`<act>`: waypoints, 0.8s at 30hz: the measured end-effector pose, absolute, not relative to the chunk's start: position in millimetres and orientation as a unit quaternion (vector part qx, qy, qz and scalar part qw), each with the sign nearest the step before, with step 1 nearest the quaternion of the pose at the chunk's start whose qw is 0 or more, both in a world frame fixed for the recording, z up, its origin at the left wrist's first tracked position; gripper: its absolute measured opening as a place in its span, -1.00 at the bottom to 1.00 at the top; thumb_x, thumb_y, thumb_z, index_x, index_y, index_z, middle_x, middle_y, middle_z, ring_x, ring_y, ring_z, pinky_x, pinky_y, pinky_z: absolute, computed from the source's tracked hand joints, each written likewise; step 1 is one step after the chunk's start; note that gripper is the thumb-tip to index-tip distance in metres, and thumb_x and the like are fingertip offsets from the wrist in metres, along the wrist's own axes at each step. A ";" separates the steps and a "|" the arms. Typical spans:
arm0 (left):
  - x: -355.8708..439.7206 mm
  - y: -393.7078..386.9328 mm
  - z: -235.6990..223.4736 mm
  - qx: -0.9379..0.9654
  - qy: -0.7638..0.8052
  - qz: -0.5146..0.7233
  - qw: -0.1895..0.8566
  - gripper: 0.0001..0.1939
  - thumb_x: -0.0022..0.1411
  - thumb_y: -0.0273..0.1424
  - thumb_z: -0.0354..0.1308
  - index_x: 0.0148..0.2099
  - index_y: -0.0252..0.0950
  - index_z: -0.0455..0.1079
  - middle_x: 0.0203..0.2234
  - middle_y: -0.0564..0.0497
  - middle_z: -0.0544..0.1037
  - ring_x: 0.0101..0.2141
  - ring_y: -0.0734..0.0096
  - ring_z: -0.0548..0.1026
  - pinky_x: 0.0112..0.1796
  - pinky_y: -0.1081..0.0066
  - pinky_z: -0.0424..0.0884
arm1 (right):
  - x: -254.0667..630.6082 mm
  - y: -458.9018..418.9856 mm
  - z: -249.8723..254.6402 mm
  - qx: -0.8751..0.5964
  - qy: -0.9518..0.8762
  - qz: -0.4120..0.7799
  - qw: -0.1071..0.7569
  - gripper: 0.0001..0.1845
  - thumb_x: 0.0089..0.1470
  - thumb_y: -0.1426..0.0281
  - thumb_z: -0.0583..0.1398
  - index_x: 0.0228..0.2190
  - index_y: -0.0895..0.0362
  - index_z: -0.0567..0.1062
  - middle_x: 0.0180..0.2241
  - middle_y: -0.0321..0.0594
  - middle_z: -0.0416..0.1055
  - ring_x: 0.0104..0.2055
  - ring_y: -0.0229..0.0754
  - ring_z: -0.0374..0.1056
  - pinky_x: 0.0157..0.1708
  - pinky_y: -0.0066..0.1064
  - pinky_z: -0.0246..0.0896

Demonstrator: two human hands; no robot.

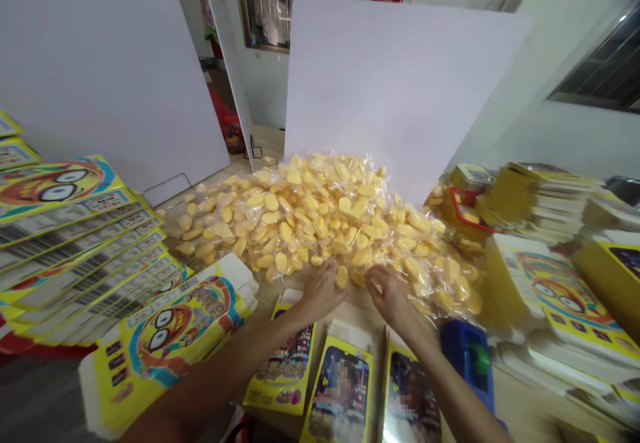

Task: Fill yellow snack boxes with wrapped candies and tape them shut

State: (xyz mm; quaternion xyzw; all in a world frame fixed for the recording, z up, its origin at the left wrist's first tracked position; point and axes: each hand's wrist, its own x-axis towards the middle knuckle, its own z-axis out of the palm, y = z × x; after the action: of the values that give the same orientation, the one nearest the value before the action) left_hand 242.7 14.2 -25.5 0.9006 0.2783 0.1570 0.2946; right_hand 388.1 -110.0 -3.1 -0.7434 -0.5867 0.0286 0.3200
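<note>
A broad heap of yellow oval pieces in clear plastic wrappers [320,210] covers the middle of the table. Both hands are at its near edge. Curled fingers of my left hand [321,291] close on one yellow wrapped piece [341,277]. My right hand [389,294] is bent inward with its fingers pinched; another yellow piece [358,276] lies right at its fingertips, and what is inside the pinch is hidden. Below my forearms lie three flat yellow cartons: a left carton [280,380], a middle carton [341,390] and a right carton [410,396].
Fanned yellow cartons [75,250] and a carton stack [175,336] stand at left. More carton stacks [565,290] rise at right, beside a blue tape dispenser [467,363] and a red basket [467,213]. A white panel [395,90] stands behind the heap.
</note>
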 end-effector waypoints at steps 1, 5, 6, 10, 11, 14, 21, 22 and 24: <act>249.2 16.6 -23.4 0.898 0.307 0.173 0.262 -0.66 0.04 -0.20 0.22 -0.22 -0.31 0.32 -0.26 -0.16 0.47 -0.20 0.08 0.43 -0.22 0.25 0.32 | 397.1 -96.7 4.0 -0.751 -0.576 -0.039 0.322 -0.79 0.10 0.52 0.05 -0.31 0.17 0.48 -0.18 -0.04 0.41 -0.11 -0.05 0.28 -0.10 -0.28 0.17; 271.2 22.6 -24.8 0.890 0.315 0.128 0.305 -0.50 -0.05 -0.38 0.29 -0.06 -0.36 0.22 -0.18 -0.25 0.46 -0.08 -0.03 0.41 -0.14 0.19 0.31 | 426.5 -39.8 25.1 -0.806 -0.546 -0.149 0.174 -0.77 0.08 0.49 0.11 -0.20 0.25 0.47 -0.11 0.09 0.38 -0.03 0.09 0.22 -0.06 -0.15 0.08; 273.8 23.5 -26.5 0.884 0.308 0.120 0.330 -0.55 -0.04 -0.48 0.24 -0.07 -0.35 0.23 -0.22 -0.23 0.48 -0.11 -0.01 0.42 -0.14 0.20 0.32 | 430.6 -28.5 27.6 -0.821 -0.538 -0.148 0.125 -0.77 0.06 0.48 0.13 -0.21 0.27 0.47 -0.14 0.11 0.39 -0.05 0.12 0.22 -0.09 -0.13 0.08; 272.0 28.2 -28.3 0.849 0.303 0.146 0.407 -0.64 -0.03 -0.65 0.05 -0.13 -0.30 0.29 -0.26 -0.13 0.51 -0.18 0.15 0.46 -0.16 0.26 0.34 | 437.4 -7.0 28.5 -0.834 -0.536 -0.131 0.017 -0.79 0.04 0.54 0.10 -0.29 0.27 0.51 -0.28 0.08 0.42 -0.17 0.08 0.27 -0.17 -0.15 0.03; 270.2 29.8 -26.9 0.835 0.306 0.159 0.429 -0.66 -0.01 -0.64 0.02 -0.15 -0.29 0.30 -0.24 -0.10 0.50 -0.18 0.20 0.46 -0.17 0.29 0.34 | 438.0 -6.8 28.3 -0.834 -0.536 -0.130 0.011 -0.79 0.03 0.55 0.10 -0.31 0.26 0.52 -0.29 0.09 0.41 -0.18 0.08 0.27 -0.19 -0.16 0.02; 266.8 33.6 -21.7 0.768 0.318 0.198 0.519 -0.84 0.09 -0.53 0.00 -0.25 -0.28 0.33 -0.31 -0.04 0.50 -0.30 0.33 0.46 -0.28 0.38 0.37 | 437.1 -13.2 30.8 -0.838 -0.526 -0.146 0.024 -0.81 0.03 0.45 0.16 -0.30 0.25 0.52 -0.20 0.13 0.38 -0.11 0.16 0.22 -0.22 -0.16 0.01; 271.2 30.9 -39.3 0.617 0.348 0.283 0.647 -0.64 0.20 -0.11 -0.01 -0.46 -0.29 0.25 -0.66 0.11 0.28 -0.64 0.52 0.26 -0.56 0.45 0.30 | 389.5 -14.0 44.0 -0.766 -0.606 -0.187 0.110 -0.77 0.22 0.43 0.02 -0.29 0.17 0.47 -0.26 -0.01 0.41 -0.15 0.04 0.23 -0.17 -0.19 0.04; 270.9 30.0 -43.6 0.610 0.350 0.287 0.650 -0.61 0.21 -0.08 -0.03 -0.48 -0.28 0.23 -0.69 0.12 0.24 -0.67 0.53 0.23 -0.58 0.45 0.28 | 379.9 -7.6 42.4 -0.755 -0.626 -0.169 0.099 -0.80 0.20 0.46 0.03 -0.27 0.18 0.46 -0.25 0.01 0.41 -0.14 0.04 0.25 -0.16 -0.19 0.05; 267.5 28.7 -49.1 0.608 0.346 0.288 0.654 -0.55 0.24 -0.05 -0.10 -0.52 -0.27 0.21 -0.72 0.13 0.20 -0.69 0.53 0.19 -0.61 0.45 0.25 | 364.2 7.7 35.7 -0.756 -0.640 -0.123 0.069 -0.80 0.14 0.56 0.06 -0.25 0.24 0.46 -0.24 0.07 0.42 -0.14 0.06 0.29 -0.17 -0.19 0.10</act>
State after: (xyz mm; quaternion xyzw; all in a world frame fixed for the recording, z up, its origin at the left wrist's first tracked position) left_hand 267.5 28.7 -49.1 0.6078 0.3459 0.2884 0.6540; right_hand 364.2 7.7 35.7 -0.7556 -0.6398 -0.1226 0.0686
